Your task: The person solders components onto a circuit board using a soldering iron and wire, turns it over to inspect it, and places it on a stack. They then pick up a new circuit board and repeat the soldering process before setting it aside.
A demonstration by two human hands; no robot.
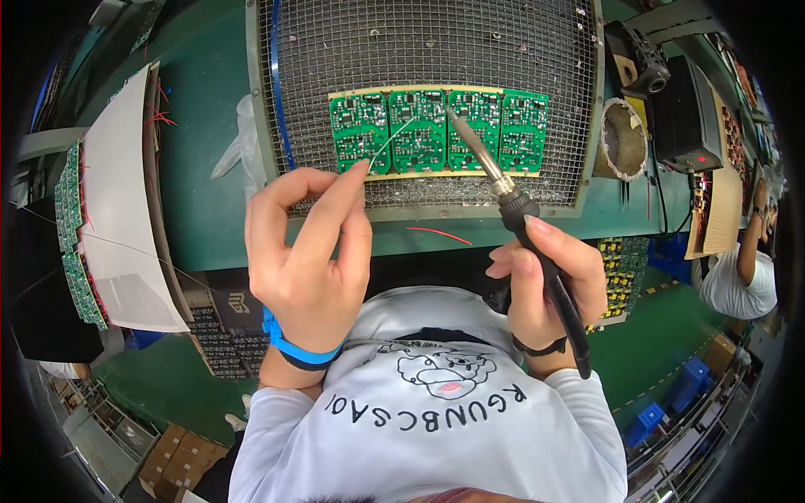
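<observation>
R hand (545, 281) w/ soldering iron (503, 189)

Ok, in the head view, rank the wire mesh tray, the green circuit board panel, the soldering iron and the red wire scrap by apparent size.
1. Mesh tray
2. Board panel
3. Soldering iron, though it sits nearer the camera than the panel, so their order is unsure
4. Red wire scrap

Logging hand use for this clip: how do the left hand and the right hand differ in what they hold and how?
The left hand pinches a thin solder wire between fingertips; the right hand wraps around a thick black soldering iron. The left wrist wears a blue band, the right a black one. The wire slants up-right, the iron up-left. Both point at the green circuit boards on the mesh tray.
</observation>
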